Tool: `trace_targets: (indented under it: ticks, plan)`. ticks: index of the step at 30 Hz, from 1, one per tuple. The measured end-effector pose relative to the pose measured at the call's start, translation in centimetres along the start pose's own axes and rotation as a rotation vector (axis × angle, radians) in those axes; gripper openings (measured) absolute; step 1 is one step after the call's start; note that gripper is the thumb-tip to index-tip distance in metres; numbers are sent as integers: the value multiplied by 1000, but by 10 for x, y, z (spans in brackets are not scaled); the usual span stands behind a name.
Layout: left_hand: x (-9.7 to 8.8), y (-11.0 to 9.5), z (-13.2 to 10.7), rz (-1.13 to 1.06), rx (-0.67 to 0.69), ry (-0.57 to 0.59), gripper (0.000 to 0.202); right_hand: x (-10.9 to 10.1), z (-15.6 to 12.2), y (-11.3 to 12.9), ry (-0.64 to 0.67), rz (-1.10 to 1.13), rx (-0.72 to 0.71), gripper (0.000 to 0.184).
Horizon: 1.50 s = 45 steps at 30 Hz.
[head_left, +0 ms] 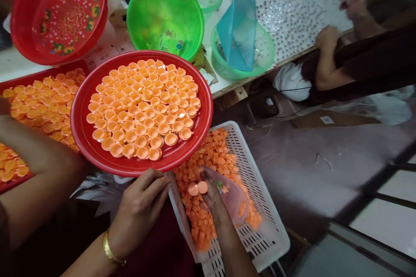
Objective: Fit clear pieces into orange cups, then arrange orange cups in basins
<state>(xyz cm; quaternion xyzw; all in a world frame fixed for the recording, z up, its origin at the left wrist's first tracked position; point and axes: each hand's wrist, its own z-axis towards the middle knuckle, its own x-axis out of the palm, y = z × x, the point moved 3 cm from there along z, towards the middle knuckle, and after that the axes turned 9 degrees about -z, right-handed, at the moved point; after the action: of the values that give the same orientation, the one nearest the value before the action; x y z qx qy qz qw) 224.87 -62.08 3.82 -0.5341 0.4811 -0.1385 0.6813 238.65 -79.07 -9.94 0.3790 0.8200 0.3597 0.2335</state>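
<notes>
Tiny orange toy cups with little handles stand in tight rows in a wide red basin. My left hand, with a gold bracelet at the wrist, is at the basin's near rim, fingers pinched together; what they hold, if anything, is hidden. Over a white slatted basket, my right hand is closed on two small orange round pieces. Loose orange pieces are heaped in that basket. A translucent pink scoop-like container lies on the heap beside my right hand.
Another person's forearm crosses a red tray of orange cups at left. A red bowl, green bowl and green basket with a blue one stand behind. A co-worker's hands rest at the table edge, far right.
</notes>
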Motion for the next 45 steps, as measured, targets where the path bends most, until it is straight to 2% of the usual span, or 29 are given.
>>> trace_targets:
  ticks: [2, 4, 7, 9, 11, 13, 15, 17, 19, 23, 27, 29, 32, 34, 36, 39, 42, 45]
  plan:
    - [23, 0, -1, -118, -70, 121, 21, -8, -11, 6, 21, 89, 74, 43]
    - [44, 2, 2, -186, -182, 196, 23, -10, -26, 20, 54, 220, 139, 43]
    - [65, 6, 10, -349, -360, 239, 36, -6, -49, 49, 103, 413, 185, 35]
    - [72, 5, 12, -543, -471, 258, 42, 1, -61, 69, 154, 458, 174, 29]
    - [70, 3, 14, -715, -552, 252, 43, 11, -67, 82, 214, 457, 167, 27]
    - [57, 3, 18, -752, -556, 188, 38, 21, -69, 90, 248, 445, 167, 29]
    - [33, 3, 25, -583, -466, 50, 30, 29, -67, 95, 227, 455, 162, 34]
    - [7, 3, 34, -273, -325, -96, 27, 34, -64, 100, 189, 465, 137, 38]
    - [-11, 1, 45, 36, -209, -165, 27, 39, -61, 107, 191, 426, 100, 36]
    - [-19, 4, 64, 467, -159, -49, 23, 48, -55, 120, 210, 151, -12, 27]
    - [-18, 8, 73, 628, -212, 41, 19, 52, -48, 130, 103, -205, -227, 24]
    - [-20, 7, 74, 627, -225, 20, 15, 54, -45, 138, 42, -343, -354, 20]
    - [-22, -2, 72, 505, -170, -90, 17, 59, -44, 153, -15, -524, -555, 12]
    - [-19, -8, 71, 286, -115, -122, 22, 64, -43, 162, -22, -651, -673, 12]
    - [-11, -7, 72, 22, -139, -98, 25, 69, -41, 167, -18, -772, -756, 15]
    - [2, 4, 74, -173, -261, -54, 22, 75, -39, 166, 8, -894, -805, 21]
    - [9, 17, 79, -150, -304, -72, 19, 78, -35, 161, 3, -926, -789, 25]
    - [9, 21, 83, -72, -261, -126, 18, 79, -32, 160, -25, -915, -770, 26]
